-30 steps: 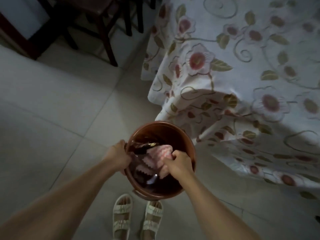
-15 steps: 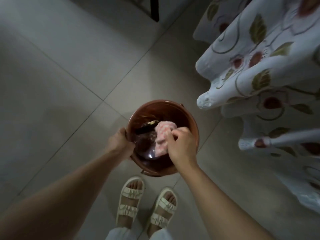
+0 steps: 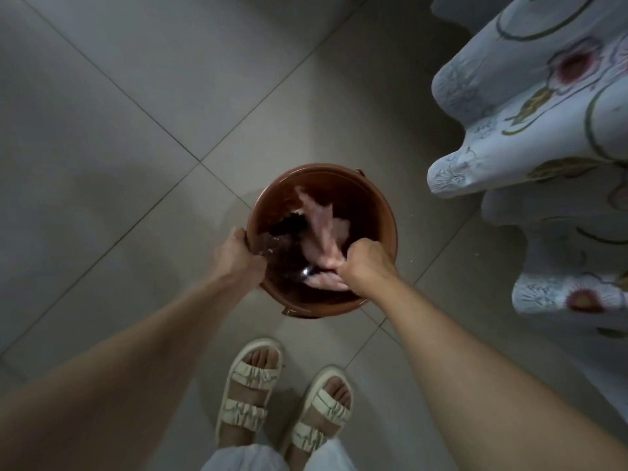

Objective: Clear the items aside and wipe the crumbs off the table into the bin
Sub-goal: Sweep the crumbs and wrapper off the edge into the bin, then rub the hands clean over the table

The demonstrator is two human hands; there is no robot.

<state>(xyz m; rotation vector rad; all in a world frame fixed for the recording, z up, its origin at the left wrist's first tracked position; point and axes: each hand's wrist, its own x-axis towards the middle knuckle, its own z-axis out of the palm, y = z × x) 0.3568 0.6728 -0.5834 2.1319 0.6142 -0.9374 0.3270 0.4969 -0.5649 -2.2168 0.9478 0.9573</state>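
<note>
A round brown bin [image 3: 373, 205] is held above the tiled floor, its mouth facing up at me. My left hand [image 3: 238, 253] grips its left rim. My right hand [image 3: 367, 266] is closed on a pink cloth [image 3: 323, 226], which hangs blurred inside the bin's mouth. Dark scraps and something shiny lie in the bin's bottom. The table's floral cloth [image 3: 530, 124] hangs in folds at the right, apart from the bin.
Grey floor tiles [image 3: 136, 130] spread to the left and behind the bin. My feet in cream sandals [image 3: 248, 392] stand just below the bin. The tablecloth's draped edge runs down the right side.
The view has tilted down from the table toward the floor. The pink cloth has spread out and blurred inside the bin while my right hand keeps hold of it. My left hand stays on the rim.
</note>
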